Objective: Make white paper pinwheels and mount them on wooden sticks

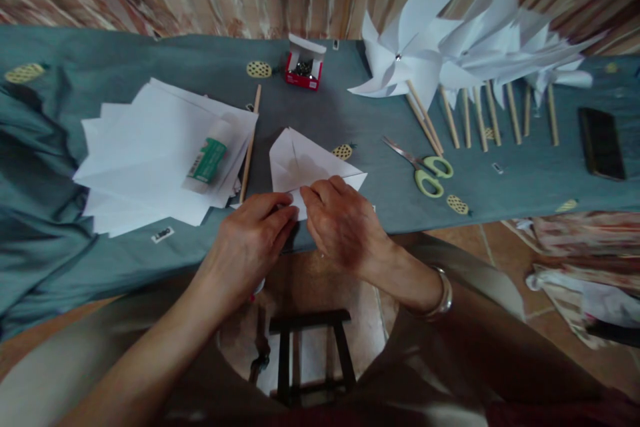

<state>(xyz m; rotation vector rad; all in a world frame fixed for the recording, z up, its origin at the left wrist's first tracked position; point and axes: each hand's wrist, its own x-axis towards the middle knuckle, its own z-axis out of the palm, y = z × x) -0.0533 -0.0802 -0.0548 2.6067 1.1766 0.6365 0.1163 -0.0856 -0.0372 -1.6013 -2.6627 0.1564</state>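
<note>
A white sheet of paper (305,157) with fold and cut lines lies near the front edge of the table. My left hand (253,230) pinches its near edge, thumb and fingers together. Right beside it, my right hand (343,223) has its fingers curled and pressed on the same paper. Both hands cover the near part of the sheet. To the right rest scissors (420,163) with green handles, apart from my hands. A wooden stick (251,147) lies left of the paper, by a stack of white sheets (145,147) with a glue stick (206,160) on top.
A red box (303,73) of small metal pieces stands open at the back. Several white paper pinwheels (415,47) on wooden sticks lie at the back right. A dark phone (601,143) is at the far right. The green tablecloth (45,233) is rumpled at left; a dark stool (310,320) shows below.
</note>
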